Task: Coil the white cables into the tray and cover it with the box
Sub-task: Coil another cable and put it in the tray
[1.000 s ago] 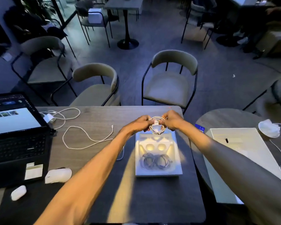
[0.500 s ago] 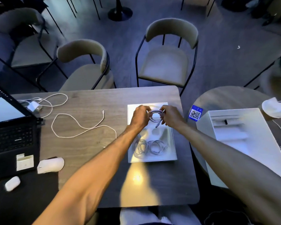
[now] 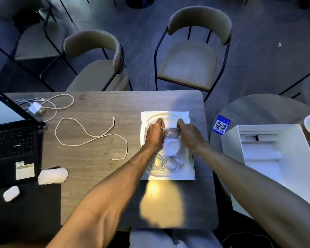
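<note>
A white moulded tray (image 3: 191, 169) lies on the wooden table. Two coiled white cables (image 3: 166, 163) rest side by side in its near part. My left hand (image 3: 154, 136) and my right hand (image 3: 189, 136) both grip a third coiled white cable (image 3: 171, 132), held low over the tray's middle. One loose white cable (image 3: 86, 142) snakes across the table to the left of the tray. The white box (image 3: 272, 161) stands open on the round table at the right.
A black laptop (image 3: 9, 140) sits at the left edge, with a white charger and its cord (image 3: 37, 107) behind it. A white mouse (image 3: 53, 175) and a small white case (image 3: 11, 193) lie near the front left. Chairs (image 3: 191, 63) stand beyond the table.
Both hands have carried the coiled cable from the tray's far edge down toward its middle. The view has tilted downward.
</note>
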